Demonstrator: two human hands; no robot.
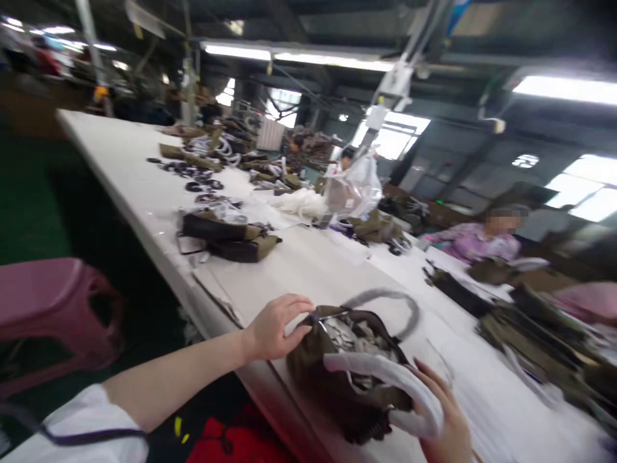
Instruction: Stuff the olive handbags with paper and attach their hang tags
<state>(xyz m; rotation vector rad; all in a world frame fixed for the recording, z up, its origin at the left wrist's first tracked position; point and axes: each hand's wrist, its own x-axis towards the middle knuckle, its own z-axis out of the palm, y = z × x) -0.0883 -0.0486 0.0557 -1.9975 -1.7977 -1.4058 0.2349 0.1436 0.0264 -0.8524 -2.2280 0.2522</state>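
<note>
A dark olive handbag (pixel 332 386) stands at the near edge of the white table, its top unzipped. Pale crumpled stuffing (pixel 357 337) shows inside the opening. Two handles wrapped in whitish film rise from it; the near handle (pixel 385 370) arches toward me, and the far one (pixel 409 308) loops behind. My left hand (pixel 277 328) grips the bag's left top corner by the zipper end, thumb and fingers on either side. On the right side, my right hand (pixel 446 411) holds the bag beside the near handle, which partly hides its fingers.
Dark and olive bag pieces (pixel 226 238) lie farther up the long table (pixel 308 257), with black rings (pixel 197 183) and a clear plastic bag (pixel 354 186) beyond. More bags (pixel 535 328) lie at right near a person in pink (pixel 475 241). A pink stool (pixel 53 308) stands left.
</note>
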